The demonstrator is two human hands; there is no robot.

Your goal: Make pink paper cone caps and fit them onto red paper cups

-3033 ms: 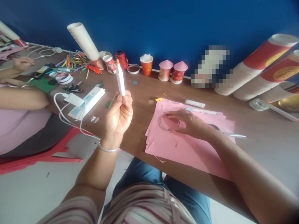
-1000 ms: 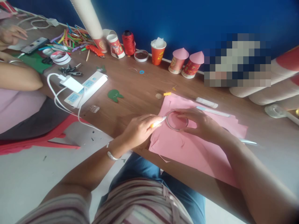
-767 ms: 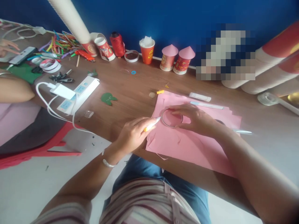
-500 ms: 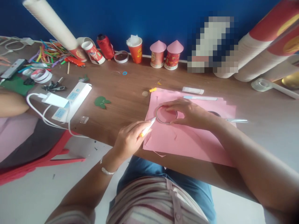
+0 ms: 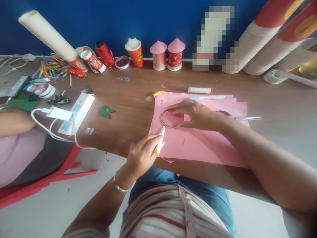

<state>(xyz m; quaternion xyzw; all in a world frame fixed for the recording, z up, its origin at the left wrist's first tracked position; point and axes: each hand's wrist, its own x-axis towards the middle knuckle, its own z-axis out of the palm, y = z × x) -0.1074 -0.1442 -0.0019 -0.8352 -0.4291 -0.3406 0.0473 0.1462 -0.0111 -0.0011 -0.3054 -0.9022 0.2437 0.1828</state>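
**In the left hand (image 5: 142,155), gripping a white marker (image 5: 159,142); under the right hand (image 5: 198,115), bracing a thin ring (image 5: 166,125)**

Pinched close between thumb and fingers on the left, with white tip angled away toward the ring's near-left rim. Just beside that rim, by the look of it; cannot tell whether touching. Spread wide on the right, with thumb on the near side and fingers on the far side, touching the rim and apparently pinning it flat on the pink paper (image 5: 195,148).

Judged by how things lie, only at an early stage here: ring set in place, marker at its edge, but no drawn line to be made out. Still lacking: any visible mark around the rim. Seemingly finished already, on the far side of the table (image 5: 128,99): two red-patterned cups (image 5: 176,62) with pink cone tops (image 5: 176,45).

As for the ring, lying between the two hands, on the left part of the paper, left of the right palm and farther off than the left knuckles. Beyond the right wrist, scissors (image 5: 244,118) with blades across the paper's right edge; past the far edge, a white tube (image 5: 199,90).
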